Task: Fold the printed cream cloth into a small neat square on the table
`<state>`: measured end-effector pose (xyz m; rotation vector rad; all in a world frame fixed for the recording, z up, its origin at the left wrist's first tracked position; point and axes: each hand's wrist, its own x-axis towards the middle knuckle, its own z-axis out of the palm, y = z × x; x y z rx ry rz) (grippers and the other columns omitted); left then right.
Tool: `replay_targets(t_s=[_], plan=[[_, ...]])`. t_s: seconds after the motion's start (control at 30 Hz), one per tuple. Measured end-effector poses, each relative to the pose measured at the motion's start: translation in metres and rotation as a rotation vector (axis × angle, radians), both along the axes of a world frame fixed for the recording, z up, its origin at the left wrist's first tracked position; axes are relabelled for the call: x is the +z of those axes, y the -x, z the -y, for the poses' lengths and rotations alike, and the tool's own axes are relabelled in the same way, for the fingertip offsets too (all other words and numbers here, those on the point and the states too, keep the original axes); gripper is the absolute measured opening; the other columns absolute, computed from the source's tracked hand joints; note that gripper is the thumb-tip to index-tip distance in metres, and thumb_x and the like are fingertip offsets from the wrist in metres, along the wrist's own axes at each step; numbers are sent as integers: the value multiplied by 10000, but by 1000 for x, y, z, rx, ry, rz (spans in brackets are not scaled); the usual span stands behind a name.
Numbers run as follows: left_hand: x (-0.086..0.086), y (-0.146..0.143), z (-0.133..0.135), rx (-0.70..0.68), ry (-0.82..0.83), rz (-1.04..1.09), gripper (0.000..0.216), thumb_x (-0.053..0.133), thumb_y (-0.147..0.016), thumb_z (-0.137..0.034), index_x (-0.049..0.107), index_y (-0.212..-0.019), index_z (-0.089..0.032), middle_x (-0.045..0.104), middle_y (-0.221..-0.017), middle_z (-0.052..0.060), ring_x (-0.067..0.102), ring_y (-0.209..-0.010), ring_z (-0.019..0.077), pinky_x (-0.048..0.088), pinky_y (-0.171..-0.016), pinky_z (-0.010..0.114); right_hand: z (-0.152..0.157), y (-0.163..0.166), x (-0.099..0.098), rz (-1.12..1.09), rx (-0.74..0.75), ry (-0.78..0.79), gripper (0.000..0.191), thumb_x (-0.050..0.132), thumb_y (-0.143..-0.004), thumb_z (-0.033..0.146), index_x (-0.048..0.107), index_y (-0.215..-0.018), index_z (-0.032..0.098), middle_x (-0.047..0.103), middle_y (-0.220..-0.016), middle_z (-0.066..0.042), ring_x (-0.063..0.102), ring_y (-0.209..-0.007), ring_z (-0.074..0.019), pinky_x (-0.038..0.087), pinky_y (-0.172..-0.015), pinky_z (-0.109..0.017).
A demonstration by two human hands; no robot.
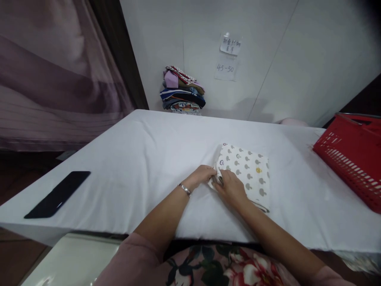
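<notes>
A folded white cloth (253, 169) printed with grey mushroom-like shapes, and one in yellow, lies flat on the white-covered table (119, 167). At its left edge my left hand (203, 174), with a bracelet on the wrist, pinches the fabric. Beside it my right hand (232, 187) has its fingers closed on the same edge, near the lower left corner. Between the two hands the edge is lifted and bunched a little. My fingertips are partly hidden by the cloth.
A stack of folded clothes (183, 91) stands against the wall beyond the table's far edge. A red plastic basket (354, 159) sits at the right. On the left lies a dark flat phone-like slab (58, 194). Paper notes (229, 45) hang on the wall; a pinkish curtain (59, 79) hangs left.
</notes>
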<state>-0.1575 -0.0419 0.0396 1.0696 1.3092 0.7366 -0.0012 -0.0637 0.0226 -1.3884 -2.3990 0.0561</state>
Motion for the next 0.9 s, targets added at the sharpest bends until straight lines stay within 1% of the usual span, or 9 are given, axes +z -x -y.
replay_targets(t_s=[0.13,0.2,0.27,0.37,0.5,0.57,0.7,0.8,0.9], plan=[[1,5,1,-67,-49,34,257,543,-652,-250,350,-492,-192,300,-451,-64,254,-431,62,172,-428,228,-4,1,1,-16,-47,36,324,465,-871,332,556,-1129,157,622,-1006,-123,572,-900,-246,442,-697,-325],[1,11,0,-111,-80,12,278,561,-660,-300,364,-498,-191,305,-462,-63,254,-440,64,178,-432,227,-8,-2,3,-89,-54,68,282,439,-866,286,585,-1080,177,639,-974,-98,579,-868,-226,432,-687,-309],[1,18,-1,-114,-113,-71,252,588,-658,-351,443,-541,-182,366,-498,-57,300,-466,71,224,-448,222,-12,-8,4,-208,-70,115,268,439,-840,262,610,-1035,193,657,-923,-66,587,-813,-203,428,-682,-294],[4,27,-1,-71,-169,-293,279,627,-651,-443,560,-662,-173,512,-614,-27,416,-553,95,304,-501,217,-17,-15,7,-366,-110,184,289,455,-801,285,630,-1014,198,666,-822,-28,585,-715,-179,426,-645,-275],[3,25,2,-183,-190,-473,384,626,-648,-563,581,-693,-184,582,-674,-8,482,-611,122,332,-519,219,-17,-18,8,-436,-132,230,331,472,-775,333,644,-1019,192,660,-759,-14,563,-633,-166,413,-581,-261],[0,19,3,-216,-206,-531,365,635,-642,-546,578,-698,-190,586,-670,-10,493,-607,128,331,-508,222,-17,-17,8,-451,-133,247,335,478,-775,345,646,-1022,193,657,-749,-11,558,-621,-163,412,-574,-260],[-8,10,2,-195,-227,-612,243,639,-638,-424,553,-662,-198,558,-612,-24,487,-573,129,315,-486,229,-17,-17,8,-440,-129,241,314,490,-776,348,648,-1007,206,656,-745,-6,564,-641,-169,425,-601,-269],[-8,8,1,-161,-181,-582,169,624,-631,-342,541,-623,-194,517,-556,-35,458,-534,119,301,-474,230,-16,-16,9,-411,-95,203,292,492,-776,326,648,-994,208,672,-816,-19,583,-705,-183,440,-655,-288],[-3,11,0,-141,-116,-498,169,624,-633,-326,534,-605,-186,485,-528,-42,429,-513,107,298,-466,227,-13,-13,8,-376,-66,173,295,481,-789,300,634,-1023,202,676,-916,-39,595,-791,-198,448,-709,-305]])
